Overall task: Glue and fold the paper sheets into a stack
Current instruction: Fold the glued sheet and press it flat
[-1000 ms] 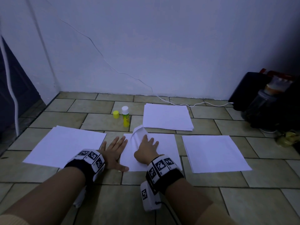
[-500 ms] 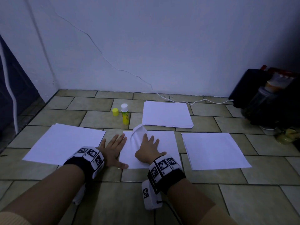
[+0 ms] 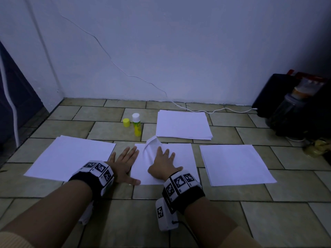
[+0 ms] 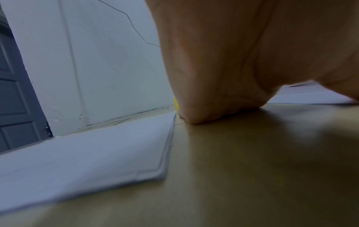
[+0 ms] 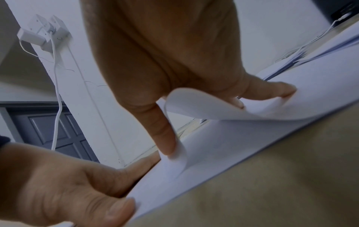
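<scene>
The middle sheet (image 3: 179, 158) is lying on the floor, and everything here is placed from it. Left of it, a paper pile (image 3: 71, 156) is resting. The left hand (image 3: 123, 165) is lying spread flat at its left edge, thumb on the paper. On the sheet, the right hand (image 3: 163, 164) is pressing a curled flap (image 3: 151, 145) down, fingers spread. Behind it, the glue stick (image 3: 136, 124) is standing uncapped. The flap may crease crooked if the sheet is sliding. I cannot tell where glue is sitting.
</scene>
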Tool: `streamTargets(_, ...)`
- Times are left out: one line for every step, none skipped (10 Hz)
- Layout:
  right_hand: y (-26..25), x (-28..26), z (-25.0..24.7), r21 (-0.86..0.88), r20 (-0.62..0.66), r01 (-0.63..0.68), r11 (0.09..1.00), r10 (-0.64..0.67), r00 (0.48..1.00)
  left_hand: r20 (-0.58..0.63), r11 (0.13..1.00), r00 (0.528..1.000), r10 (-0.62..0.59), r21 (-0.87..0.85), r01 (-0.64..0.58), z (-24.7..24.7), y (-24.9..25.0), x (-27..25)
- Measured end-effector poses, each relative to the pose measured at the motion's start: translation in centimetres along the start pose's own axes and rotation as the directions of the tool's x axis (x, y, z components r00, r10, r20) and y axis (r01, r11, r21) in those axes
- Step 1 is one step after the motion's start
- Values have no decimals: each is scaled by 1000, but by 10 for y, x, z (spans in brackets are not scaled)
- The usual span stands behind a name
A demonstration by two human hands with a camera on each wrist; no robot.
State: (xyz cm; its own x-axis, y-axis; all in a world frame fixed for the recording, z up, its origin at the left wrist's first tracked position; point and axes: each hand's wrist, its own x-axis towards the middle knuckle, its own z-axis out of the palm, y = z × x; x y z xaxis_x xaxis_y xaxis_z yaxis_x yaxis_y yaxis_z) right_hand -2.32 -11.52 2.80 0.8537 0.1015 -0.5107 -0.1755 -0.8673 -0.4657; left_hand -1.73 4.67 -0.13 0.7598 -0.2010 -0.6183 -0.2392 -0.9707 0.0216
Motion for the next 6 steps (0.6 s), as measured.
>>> streamTargets(1, 0, -2, 3, 1, -1, 1000, 1, 1000, 0, 1000, 1000, 0, 2, 0, -1, 0, 0)
streamTargets(0, 0, -2, -7, 9, 1, 1000, 0, 1000, -1, 1000, 1000, 2, -2, -2, 0, 0, 0)
streamTargets(0, 0, -2, -11, 6, 2, 1000, -2, 1000, -3, 1000, 1000, 3, -5, -3, 0, 0, -1)
streamTargets(0, -1, -1, -10, 0, 7, 1000, -7, 1000, -2, 1000, 1000, 2, -10, -2, 0, -1, -1)
streamTargets(0, 1, -1, -14, 2, 8, 1000, -8, 1000, -3, 1000, 1000, 2, -11, -2, 0, 0, -1)
streamTargets(0, 1, -1, -24, -1, 11, 1000, -11, 1000, -3, 1000, 1000, -1, -17, 1, 0, 0, -2)
